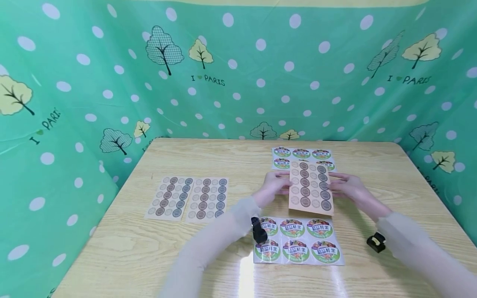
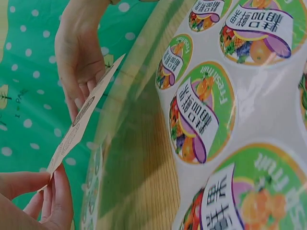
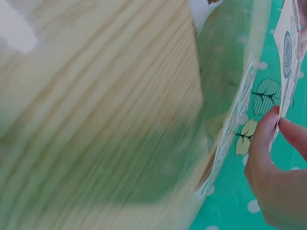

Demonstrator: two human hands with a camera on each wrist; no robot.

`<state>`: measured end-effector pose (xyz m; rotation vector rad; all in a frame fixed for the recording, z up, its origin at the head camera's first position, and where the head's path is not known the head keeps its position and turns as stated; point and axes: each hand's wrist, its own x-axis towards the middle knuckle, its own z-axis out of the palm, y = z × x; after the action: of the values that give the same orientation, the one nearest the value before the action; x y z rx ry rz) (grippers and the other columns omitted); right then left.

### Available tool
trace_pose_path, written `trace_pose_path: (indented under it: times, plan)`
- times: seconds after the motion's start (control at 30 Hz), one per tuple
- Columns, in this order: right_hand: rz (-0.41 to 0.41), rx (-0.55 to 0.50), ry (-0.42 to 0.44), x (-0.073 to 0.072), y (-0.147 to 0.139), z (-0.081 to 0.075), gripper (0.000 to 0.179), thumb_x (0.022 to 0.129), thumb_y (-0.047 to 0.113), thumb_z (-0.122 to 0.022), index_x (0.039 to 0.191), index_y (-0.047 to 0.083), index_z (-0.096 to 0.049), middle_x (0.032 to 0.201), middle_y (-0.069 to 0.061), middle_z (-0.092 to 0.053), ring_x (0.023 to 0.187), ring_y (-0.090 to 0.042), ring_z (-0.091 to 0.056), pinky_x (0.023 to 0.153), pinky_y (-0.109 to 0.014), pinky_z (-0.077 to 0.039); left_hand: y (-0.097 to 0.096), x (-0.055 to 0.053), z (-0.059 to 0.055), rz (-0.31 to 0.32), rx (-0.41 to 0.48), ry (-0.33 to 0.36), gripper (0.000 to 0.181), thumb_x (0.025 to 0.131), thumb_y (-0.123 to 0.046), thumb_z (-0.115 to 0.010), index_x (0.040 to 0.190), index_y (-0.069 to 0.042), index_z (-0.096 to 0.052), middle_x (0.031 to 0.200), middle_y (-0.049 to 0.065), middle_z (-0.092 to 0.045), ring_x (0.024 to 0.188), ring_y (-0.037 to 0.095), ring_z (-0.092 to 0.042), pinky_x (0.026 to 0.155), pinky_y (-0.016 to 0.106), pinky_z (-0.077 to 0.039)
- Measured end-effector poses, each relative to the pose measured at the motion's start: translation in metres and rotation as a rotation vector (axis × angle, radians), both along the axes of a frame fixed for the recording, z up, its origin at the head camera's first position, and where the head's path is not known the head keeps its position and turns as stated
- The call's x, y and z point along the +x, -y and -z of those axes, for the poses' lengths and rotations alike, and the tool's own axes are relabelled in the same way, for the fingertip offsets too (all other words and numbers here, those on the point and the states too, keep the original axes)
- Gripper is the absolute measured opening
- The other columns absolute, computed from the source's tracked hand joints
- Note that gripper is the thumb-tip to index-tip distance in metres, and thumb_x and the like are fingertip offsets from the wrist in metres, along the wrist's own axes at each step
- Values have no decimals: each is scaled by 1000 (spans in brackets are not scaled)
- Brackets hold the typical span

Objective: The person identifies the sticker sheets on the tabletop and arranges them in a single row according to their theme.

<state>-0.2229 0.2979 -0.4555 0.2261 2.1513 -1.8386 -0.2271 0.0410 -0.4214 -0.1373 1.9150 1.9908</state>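
Note:
Raised over the table, a tan sheet of round stickers point(image 1: 310, 188) is held by its two side edges. My left hand point(image 1: 273, 187) pinches its left edge, and in the left wrist view the thumb and fingers point(image 2: 61, 196) close on the paper. On the opposite edge, my right hand point(image 1: 350, 189) pinches between thumb and finger, as the right wrist view shows at the hand point(image 3: 276, 177). Below the held sheet lies a sheet of fruit stickers point(image 1: 298, 241). Another fruit sticker sheet point(image 1: 281, 157), partly covered by the tan one, lies farther back.
Two more tan sheets of round stickers, one point(image 1: 169, 198) beside the other point(image 1: 207, 199), lie on the left part of the wooden table point(image 1: 126, 248). A green dotted curtain point(image 1: 238, 82) hangs behind the table and along its sides.

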Motion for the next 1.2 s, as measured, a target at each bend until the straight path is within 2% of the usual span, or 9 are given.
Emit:
trace_pose_path:
  times: [0.13,0.27,0.4,0.57,0.8,0.97,1.03,1.1,1.2]
  plan:
    - [-17,21,-1,-6,8,1,84,67,18,-73,135,-1,-28,110,-12,-55,84,-13,-62,78,-31,-51,10,-3,-1,-13,-5,22,41,71,6,-63,108,-9,-61,85,10,-66,72,18,-63,62,28,-54]
    - [-22,13,6,-10,18,0,78,70,14,-71,135,0,-29,106,-10,-59,84,-15,-62,77,-30,-51,21,-4,-2,-15,-12,43,42,72,5,-63,111,-9,-60,85,9,-66,70,17,-62,60,27,-54]
    - [-35,-16,9,-7,34,-11,76,72,10,-70,135,-3,-27,95,-7,-64,81,-16,-63,75,-30,-52,31,-5,-3,-17,-17,47,42,72,5,-63,112,-9,-59,85,9,-65,69,16,-62,62,28,-54]
    - [-59,-14,-6,0,55,-33,74,73,6,-68,133,-7,-27,95,-12,-64,78,-15,-63,75,-32,-52,41,-5,-6,-24,-31,32,42,74,5,-62,114,-7,-57,89,12,-65,69,16,-62,65,29,-54]
    - [-81,38,-17,0,72,-38,65,78,7,-63,133,-5,-30,104,-21,-58,80,-17,-62,76,-33,-51,55,-4,-7,-40,-30,47,44,73,6,-61,116,-6,-55,90,13,-65,70,17,-62,62,28,-54]
    - [-81,24,6,-3,84,-39,67,77,3,-64,134,-3,-29,99,-18,-60,77,-17,-62,76,-34,-51,65,-7,-2,-58,-38,59,45,72,6,-62,115,-6,-56,88,12,-64,66,15,-61,61,28,-54]
    - [-77,25,16,-4,89,-40,66,77,1,-63,134,-3,-30,101,-20,-59,75,-15,-62,76,-33,-52,70,-7,-1,-63,-50,56,45,73,7,-62,115,-5,-56,88,12,-64,66,15,-60,62,28,-54]
    - [-65,73,32,0,100,-51,65,79,-1,-60,134,-5,-27,106,-23,-56,75,-12,-62,80,-35,-50,75,-7,-1,-66,-66,53,45,73,6,-62,115,-5,-56,88,12,-64,66,14,-60,63,28,-54]
    - [-65,83,34,0,107,-50,62,80,-3,-58,134,-5,-28,109,-25,-55,74,-12,-61,81,-36,-50,82,-6,0,-67,-80,58,45,73,6,-62,115,-6,-56,88,12,-64,66,14,-60,65,30,-54]
